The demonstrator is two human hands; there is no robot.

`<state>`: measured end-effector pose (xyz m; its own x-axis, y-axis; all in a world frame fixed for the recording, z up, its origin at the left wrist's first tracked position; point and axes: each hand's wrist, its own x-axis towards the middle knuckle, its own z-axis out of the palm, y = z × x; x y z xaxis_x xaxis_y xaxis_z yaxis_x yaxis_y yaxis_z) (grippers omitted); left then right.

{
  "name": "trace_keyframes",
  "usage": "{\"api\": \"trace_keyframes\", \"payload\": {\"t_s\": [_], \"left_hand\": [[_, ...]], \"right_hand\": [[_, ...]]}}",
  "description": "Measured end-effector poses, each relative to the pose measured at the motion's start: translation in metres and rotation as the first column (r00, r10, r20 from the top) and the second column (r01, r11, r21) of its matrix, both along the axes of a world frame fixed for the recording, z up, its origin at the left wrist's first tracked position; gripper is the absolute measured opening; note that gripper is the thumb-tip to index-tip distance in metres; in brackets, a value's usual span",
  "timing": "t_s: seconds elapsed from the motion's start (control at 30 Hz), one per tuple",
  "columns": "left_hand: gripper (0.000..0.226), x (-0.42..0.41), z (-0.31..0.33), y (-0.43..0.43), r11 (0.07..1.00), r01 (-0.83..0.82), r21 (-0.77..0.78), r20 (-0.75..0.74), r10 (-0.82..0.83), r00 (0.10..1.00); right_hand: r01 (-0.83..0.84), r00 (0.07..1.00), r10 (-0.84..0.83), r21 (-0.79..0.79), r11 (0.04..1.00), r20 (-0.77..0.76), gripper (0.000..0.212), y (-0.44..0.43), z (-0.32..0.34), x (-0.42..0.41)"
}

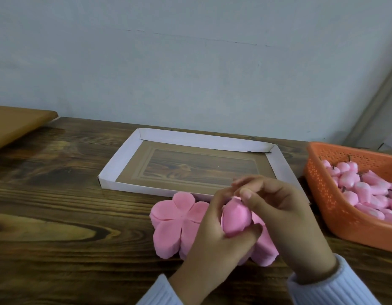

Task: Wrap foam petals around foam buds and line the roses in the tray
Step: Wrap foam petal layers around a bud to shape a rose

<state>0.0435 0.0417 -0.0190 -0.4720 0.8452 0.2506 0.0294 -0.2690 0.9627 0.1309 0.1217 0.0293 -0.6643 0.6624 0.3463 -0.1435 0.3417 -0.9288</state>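
Over wooden table [58, 227], both hands' fingers [250, 233] around bud [235, 219]

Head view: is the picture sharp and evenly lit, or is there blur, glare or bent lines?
Head view: soft, even light; mild sheen on the table at left; the right hand, pinching the foam bud in the left hand, looks slightly blurred; the wide lens slants the wall corner.

The left hand [212, 236] and the right hand [287, 216] are bare, and each arm wears a long pale blue knitted sleeve. The right sleeve [335, 287] shows fine lengthwise ribbing and a soft, slightly fuzzy cuff edge, with a thin darker band just inside it at the wrist. The left sleeve [158, 293] is the same pale blue, its cuff blurred. One nail [247, 195] on the right hand is short and plain.
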Motion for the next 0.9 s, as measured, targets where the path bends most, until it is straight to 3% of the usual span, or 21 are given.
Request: {"api": "trace_keyframes", "payload": {"t_s": [0.1,0.2,0.23,0.3,0.33,0.4,0.5,0.57,0.6,0.7,0.77,0.83,0.9], "left_hand": [[0.054,0.003,0.003,-0.001,1.000,-0.003,-0.018,0.075,0.004,0.997],[0.066,0.008,0.004,0.008,0.997,-0.064,0.051,0.371,0.040,0.928],[0.062,0.009,0.001,0.011,0.991,-0.109,0.073,0.445,0.065,0.893],[0.044,0.011,-0.002,0.014,0.983,-0.158,0.088,0.450,0.102,0.887],[0.043,0.010,-0.002,0.012,0.985,-0.157,0.070,0.373,0.121,0.920],[0.061,0.003,-0.003,0.006,0.992,-0.128,0.012,0.221,0.122,0.968],[0.095,-0.015,-0.004,-0.001,0.993,-0.008,-0.119,-0.241,-0.021,0.970],[0.082,-0.026,0.006,-0.006,0.985,0.008,-0.171,-0.382,-0.073,0.921],[0.065,-0.032,0.013,-0.009,0.987,-0.053,-0.153,-0.418,-0.016,0.908],[0.018,-0.062,0.026,-0.022,0.895,-0.445,-0.037,-0.503,0.368,0.782],[0.015,-0.085,0.029,-0.034,0.767,-0.639,-0.058,-0.596,0.486,0.639],[0.021,-0.101,0.025,-0.043,0.671,-0.715,-0.196,-0.715,0.402,0.573],[0.021,-0.107,0.018,-0.047,0.617,-0.722,-0.313,-0.756,0.299,0.582]], "right_hand": [[-0.089,0.992,0.099,-0.119,0.989,0.079,0.017,-0.005,-0.003,0.000],[-0.154,0.965,0.180,-0.142,0.978,0.191,0.025,-0.016,-0.011,-0.002],[-0.133,0.969,0.159,-0.143,0.981,0.188,0.023,-0.020,-0.013,-0.004],[-0.078,0.981,0.103,-0.154,0.985,0.162,0.022,-0.025,-0.018,-0.007],[-0.061,0.985,0.083,-0.148,0.987,0.148,0.022,-0.026,-0.022,-0.008],[-0.014,0.994,0.029,-0.142,0.990,0.104,0.015,-0.026,-0.029,-0.009],[0.133,0.989,-0.140,-0.108,0.985,-0.053,0.021,-0.017,-0.030,-0.007],[0.259,0.958,-0.259,-0.011,0.966,-0.123,0.023,-0.009,-0.028,-0.003],[0.311,0.943,-0.304,0.034,0.950,-0.133,0.022,-0.005,-0.028,-0.002],[0.395,0.915,-0.386,0.069,0.916,-0.117,0.023,0.002,-0.033,0.000],[0.390,0.918,-0.384,0.050,0.920,-0.098,0.026,0.002,-0.038,-0.002],[0.369,0.927,-0.364,0.038,0.929,-0.090,0.027,0.001,-0.042,-0.005],[0.356,0.933,-0.350,0.066,0.932,-0.077,0.024,-0.001,-0.044,-0.006]]}}
